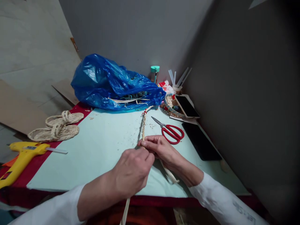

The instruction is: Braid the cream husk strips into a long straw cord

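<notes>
White sleeves: they are the nearest to the camera, and both forearms reach forward over the worktop.
Left hand: it is closed, with the back of the hand upward; its fingertips are hidden, but a strand comes out below it, so the fingers seem to hold loose strands.
Right hand: thumb and fingers are narrow, pinching the braid at its lower end, just beside the left hand.
Braid: it lies near the middle of the worktop, running from the hands away toward the blue bag.
Red thread: it is tied around the far end of the braid, with a short pale tail beyond it.
Plaited part: between the red thread and the fingers the strands are already crossed; I judge it a short beginning.
Unplaited part: loose lengths hang below the left hand, and others lie under the right wrist, so much appears left to plait.
Scissors: they rest near the right hand, untouched, with the blades slightly apart or closed, I cannot tell.
Woven sandals: two of them lie at the left, and look complete.
</notes>
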`<state>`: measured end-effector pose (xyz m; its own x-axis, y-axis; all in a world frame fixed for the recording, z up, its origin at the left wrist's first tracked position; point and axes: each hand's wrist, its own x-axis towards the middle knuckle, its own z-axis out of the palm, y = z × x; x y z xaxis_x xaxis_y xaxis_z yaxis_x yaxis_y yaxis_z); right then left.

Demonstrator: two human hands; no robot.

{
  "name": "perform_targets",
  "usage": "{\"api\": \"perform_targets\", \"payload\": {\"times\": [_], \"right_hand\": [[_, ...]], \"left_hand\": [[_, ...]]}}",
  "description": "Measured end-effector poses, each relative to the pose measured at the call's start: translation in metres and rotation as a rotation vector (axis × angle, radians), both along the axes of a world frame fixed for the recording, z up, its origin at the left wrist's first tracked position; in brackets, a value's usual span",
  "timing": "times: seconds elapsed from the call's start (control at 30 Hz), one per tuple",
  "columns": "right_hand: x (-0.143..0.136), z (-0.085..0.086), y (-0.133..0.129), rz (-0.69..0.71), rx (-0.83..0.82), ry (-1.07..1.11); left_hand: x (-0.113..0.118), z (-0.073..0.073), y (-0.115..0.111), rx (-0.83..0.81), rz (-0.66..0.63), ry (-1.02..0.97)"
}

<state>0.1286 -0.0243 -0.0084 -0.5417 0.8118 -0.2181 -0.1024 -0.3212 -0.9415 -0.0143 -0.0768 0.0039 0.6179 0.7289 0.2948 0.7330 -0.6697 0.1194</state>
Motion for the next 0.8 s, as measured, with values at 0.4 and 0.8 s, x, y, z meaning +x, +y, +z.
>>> {"api": "perform_targets", "payload": {"times": [0.4, 0.8], "right_hand": [[0.005, 0.007, -0.004, 0.062, 0.031, 0.104], [0.007, 0.008, -0.006, 0.113, 0.353, -0.199]], "left_hand": [[-0.024, 0.002, 0.049, -1.428, 0.094, -1.263], [-0.026, -0.003, 0.047, -1.367, 0.086, -1.178]]}}
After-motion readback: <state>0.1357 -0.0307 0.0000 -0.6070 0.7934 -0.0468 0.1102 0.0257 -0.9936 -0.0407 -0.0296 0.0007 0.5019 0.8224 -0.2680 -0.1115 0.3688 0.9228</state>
